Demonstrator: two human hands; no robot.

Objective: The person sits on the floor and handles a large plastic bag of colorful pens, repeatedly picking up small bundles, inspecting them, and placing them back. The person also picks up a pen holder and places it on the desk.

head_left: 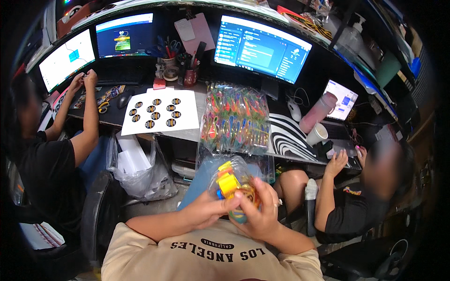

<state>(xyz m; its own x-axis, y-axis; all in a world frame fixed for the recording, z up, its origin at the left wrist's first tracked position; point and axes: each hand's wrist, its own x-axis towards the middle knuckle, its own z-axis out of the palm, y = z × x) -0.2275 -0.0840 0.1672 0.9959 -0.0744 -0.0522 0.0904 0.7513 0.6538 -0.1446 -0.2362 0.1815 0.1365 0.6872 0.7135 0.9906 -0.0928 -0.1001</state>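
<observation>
Close to my body I hold a clear plastic pouch with yellow, orange, blue and green pieces inside; what they are I cannot make out. My left hand grips its left side, with the thumb across the front. From the right, my right hand closes round it, thumb and fingers near the middle. Beyond my hands, on the desk edge, lies a large clear plastic bag packed with rows of multicoloured looped items.
To the left are a white sheet with round black stickers, yellow-handled scissors and a hanging plastic bag of papers. A pink tumbler and a white cup stand right. Two people sit either side; monitors line the back.
</observation>
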